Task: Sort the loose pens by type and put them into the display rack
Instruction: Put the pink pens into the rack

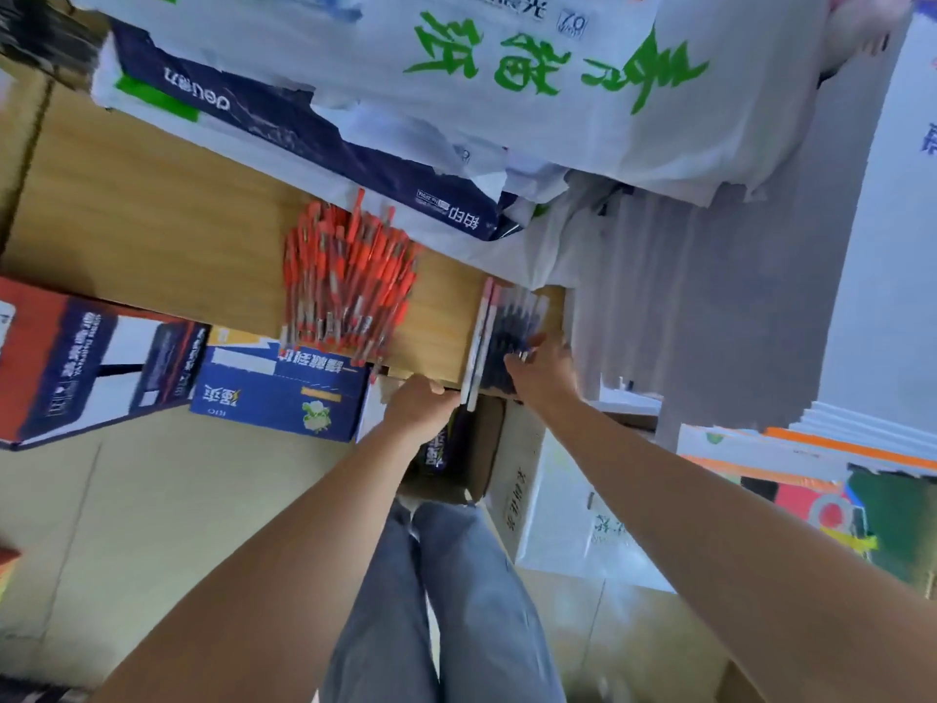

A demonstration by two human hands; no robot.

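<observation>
Two heaps lie on the desk (152, 220): red pens (350, 281) by its near edge, dark pens (507, 332) at its near right corner. The right hand (545, 370) rests spread on the dark pens. The left hand (421, 405) curls at the edge, grip unclear. Best to square one type's ends, then lift.

one head-worn wide view, facing steeply down, near wooden shelf (152, 220)

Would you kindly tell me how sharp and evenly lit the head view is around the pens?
Head view: motion blur smears everything, worst over the dark pens by the right hand and the left hand; the red pens read as a streaked heap; light is soft, without glare; wide-angle stretch widens the forearms.
</observation>
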